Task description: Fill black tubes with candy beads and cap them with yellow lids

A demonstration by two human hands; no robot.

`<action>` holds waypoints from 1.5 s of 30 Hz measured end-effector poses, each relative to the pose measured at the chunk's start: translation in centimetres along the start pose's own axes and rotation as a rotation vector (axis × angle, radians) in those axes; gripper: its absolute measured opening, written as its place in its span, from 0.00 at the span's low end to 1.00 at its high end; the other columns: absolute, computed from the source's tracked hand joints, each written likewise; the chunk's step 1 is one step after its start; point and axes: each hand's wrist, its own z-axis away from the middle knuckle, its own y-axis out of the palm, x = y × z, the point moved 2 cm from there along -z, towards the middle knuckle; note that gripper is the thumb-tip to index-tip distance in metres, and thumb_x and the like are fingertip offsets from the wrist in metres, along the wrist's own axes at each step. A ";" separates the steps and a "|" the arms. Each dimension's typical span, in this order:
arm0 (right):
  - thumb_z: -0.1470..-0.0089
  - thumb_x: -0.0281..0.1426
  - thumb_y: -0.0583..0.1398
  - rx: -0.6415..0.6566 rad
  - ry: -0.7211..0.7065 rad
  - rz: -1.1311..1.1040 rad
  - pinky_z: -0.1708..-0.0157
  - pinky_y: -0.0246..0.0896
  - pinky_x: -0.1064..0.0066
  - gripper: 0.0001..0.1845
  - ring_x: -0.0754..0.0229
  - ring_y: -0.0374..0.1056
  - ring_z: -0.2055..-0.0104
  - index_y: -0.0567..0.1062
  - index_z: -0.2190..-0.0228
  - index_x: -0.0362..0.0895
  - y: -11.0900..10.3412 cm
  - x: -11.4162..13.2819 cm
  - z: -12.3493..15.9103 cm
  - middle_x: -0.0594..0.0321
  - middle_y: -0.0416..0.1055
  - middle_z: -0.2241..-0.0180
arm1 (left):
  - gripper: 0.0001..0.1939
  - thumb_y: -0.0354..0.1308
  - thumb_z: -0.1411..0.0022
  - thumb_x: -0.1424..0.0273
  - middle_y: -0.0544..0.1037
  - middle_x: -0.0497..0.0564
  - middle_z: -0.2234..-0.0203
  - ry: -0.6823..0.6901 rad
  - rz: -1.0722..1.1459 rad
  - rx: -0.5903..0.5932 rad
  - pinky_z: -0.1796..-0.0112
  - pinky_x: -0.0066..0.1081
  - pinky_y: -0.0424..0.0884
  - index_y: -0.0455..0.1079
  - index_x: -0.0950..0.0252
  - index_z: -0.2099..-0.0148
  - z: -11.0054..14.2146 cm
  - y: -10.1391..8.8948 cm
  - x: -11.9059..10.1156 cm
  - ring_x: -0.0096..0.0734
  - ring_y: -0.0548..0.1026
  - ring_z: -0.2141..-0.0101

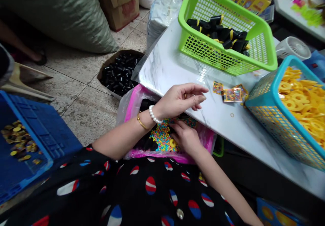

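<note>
My left hand (184,99), with a pearl bracelet and a gold-coloured bangle at the wrist, hovers by the table edge. Its fingers are loosely bent, thumb a little apart, and nothing shows in them. Below it, my right hand (186,136) reaches into a pink, plastic-lined bin (210,141) in front of my body. The right fingers curl down beside a dark piece among many small coloured beads (162,134); whether they grip it is hidden. A yellow ring-shaped piece (173,143) lies on the beads near that hand. Black pieces (149,144) fill the bin's left side.
On the white marbled table (167,70) stand a green basket (208,55) of black-and-yellow pieces, a teal basket (264,94) of yellow rings, and small printed packets (232,95). A box of black caps (120,72) and a blue crate (33,128) are at the left.
</note>
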 end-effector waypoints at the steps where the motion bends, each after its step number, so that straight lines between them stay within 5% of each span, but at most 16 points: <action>1: 0.45 0.29 0.59 -0.058 -0.003 -0.149 0.57 0.68 0.67 0.17 0.55 0.71 0.55 0.75 0.52 0.45 -0.1 -0.4 0.3 0.54 0.72 0.52 | 0.13 0.59 0.40 0.71 0.78 0.52 0.65 -0.005 -0.025 0.002 0.69 0.22 0.73 0.71 0.70 0.52 0.7 0.2 -0.1 0.21 0.75 0.73; 4: 0.49 0.32 0.64 -0.210 0.070 -0.679 0.57 0.67 0.65 0.17 0.57 0.71 0.61 0.75 0.56 0.45 0.1 -2.2 1.8 0.58 0.74 0.60 | 0.11 0.58 0.39 0.70 0.79 0.52 0.68 -0.060 -0.126 0.011 0.73 0.21 0.71 0.73 0.69 0.54 3.2 0.4 -0.3 0.21 0.73 0.75; 7: 0.52 0.33 0.66 -0.238 0.149 -0.942 0.58 0.67 0.65 0.18 0.58 0.71 0.61 0.76 0.57 0.46 0.8 -3.3 2.9 0.60 0.75 0.62 | 0.09 0.57 0.38 0.71 0.79 0.51 0.72 -0.108 -0.282 0.011 0.73 0.21 0.70 0.74 0.69 0.58 5.0 0.1 0.1 0.21 0.73 0.75; 12: 0.52 0.30 0.65 -0.249 0.184 -1.009 0.56 0.66 0.65 0.17 0.58 0.71 0.59 0.76 0.58 0.46 1.1 -3.2 3.2 0.60 0.76 0.60 | 0.10 0.60 0.40 0.69 0.77 0.50 0.73 -0.001 -0.724 0.076 0.73 0.24 0.69 0.75 0.68 0.58 6.1 -1.0 1.6 0.23 0.72 0.75; 18: 0.53 0.27 0.63 -0.354 0.254 -0.992 0.59 0.66 0.68 0.24 0.61 0.71 0.63 0.66 0.53 0.46 -1.0 -1.7 3.7 0.59 0.74 0.58 | 0.19 0.64 0.43 0.69 0.77 0.58 0.57 0.155 -0.846 0.214 0.54 0.37 0.73 0.71 0.66 0.49 6.9 -0.6 3.5 0.37 0.75 0.55; 22: 0.51 0.28 0.60 -0.163 0.262 -1.268 0.59 0.65 0.70 0.26 0.59 0.70 0.55 0.64 0.50 0.47 -1.4 -1.4 4.4 0.57 0.71 0.52 | 0.15 0.62 0.42 0.71 0.76 0.59 0.56 0.140 -0.862 0.191 0.52 0.36 0.73 0.71 0.66 0.52 6.8 -0.5 4.3 0.37 0.75 0.54; 26: 0.45 0.35 0.59 0.073 0.366 -1.574 0.63 0.66 0.69 0.23 0.62 0.71 0.64 0.68 0.48 0.46 0.1 -2.9 5.0 0.56 0.74 0.56 | 0.15 0.62 0.42 0.69 0.78 0.57 0.57 0.050 -0.873 0.166 0.56 0.35 0.74 0.69 0.66 0.53 6.8 -1.3 5.2 0.35 0.77 0.57; 31: 0.48 0.39 0.63 0.017 0.539 -1.578 0.58 0.68 0.64 0.27 0.62 0.72 0.67 0.69 0.47 0.44 0.5 -2.7 5.9 0.58 0.75 0.62 | 0.17 0.63 0.41 0.66 0.80 0.53 0.63 0.050 -0.837 0.210 0.65 0.28 0.75 0.69 0.66 0.51 7.4 -1.2 5.3 0.29 0.78 0.68; 34: 0.51 0.35 0.66 -0.123 0.450 -1.423 0.61 0.70 0.66 0.23 0.58 0.72 0.61 0.72 0.51 0.48 -2.6 -1.6 7.1 0.57 0.72 0.56 | 0.20 0.63 0.40 0.69 0.79 0.56 0.57 0.326 -0.789 0.192 0.55 0.34 0.74 0.67 0.64 0.46 7.6 -0.3 3.3 0.36 0.77 0.56; 37: 0.50 0.28 0.66 -0.445 0.290 -1.083 0.53 0.67 0.64 0.13 0.55 0.68 0.51 0.76 0.60 0.49 -6.9 -2.1 7.8 0.57 0.68 0.52 | 0.24 0.68 0.45 0.68 0.77 0.55 0.54 0.572 -0.906 -0.034 0.50 0.42 0.70 0.67 0.60 0.46 6.8 0.3 0.7 0.40 0.73 0.51; 40: 0.49 0.27 0.65 -0.653 0.170 -0.918 0.50 0.64 0.61 0.12 0.55 0.66 0.50 0.76 0.61 0.50 -10.1 -3.7 6.4 0.58 0.68 0.54 | 0.20 0.69 0.47 0.63 0.78 0.52 0.59 0.533 -1.065 -0.275 0.50 0.44 0.68 0.71 0.59 0.52 4.6 0.2 -0.8 0.40 0.72 0.55; 45: 0.51 0.30 0.67 -0.573 0.093 -0.794 0.58 0.67 0.64 0.23 0.60 0.68 0.62 0.73 0.52 0.50 -12.6 -4.6 0.8 0.60 0.71 0.60 | 0.15 0.66 0.44 0.65 0.81 0.50 0.64 0.422 -1.099 -0.292 0.52 0.44 0.64 0.73 0.61 0.54 1.4 -0.3 -0.7 0.41 0.73 0.56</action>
